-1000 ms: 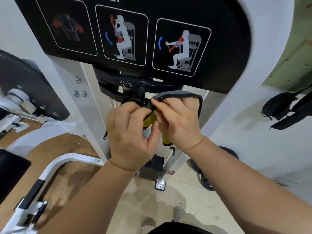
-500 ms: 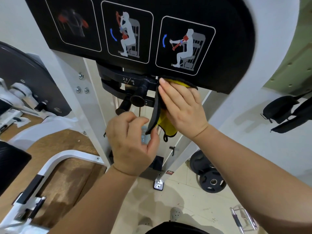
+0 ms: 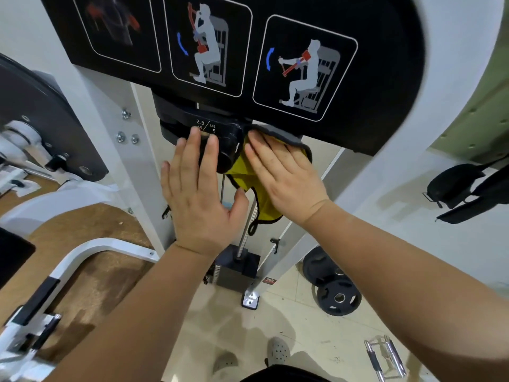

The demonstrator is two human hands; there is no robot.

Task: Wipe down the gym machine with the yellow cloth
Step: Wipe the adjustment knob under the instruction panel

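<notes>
- At left of centre, the left hand [image 3: 198, 199] lay flat. Its fingers [image 3: 212, 150] were straight and spread, their tips touching the black weight block [image 3: 176, 133] under the "2.3 kg / 5 lbs" label. It gripped nothing.
- Between the two hands, a round black knob [image 3: 227, 153] stuck out toward the camera.
- Just right of the knob, the yellow cloth [image 3: 242, 172] hung against the gym machine [image 3: 143, 161], under the lower edge of the black instruction panel [image 3: 385, 78]. A loose corner dangled beside the steel guide rod [image 3: 243, 238].
- On the cloth, the right hand [image 3: 286, 175] pressed with a flat palm and straight fingers, none curled round it.
- The step looked like wiping beside the knob. It would go best with even palm pressure, the dangling corner gathered clear of knob and rod, and the left hand steadying the block.
- At lower right, weight plates [image 3: 337, 297] lay on the floor.
</notes>
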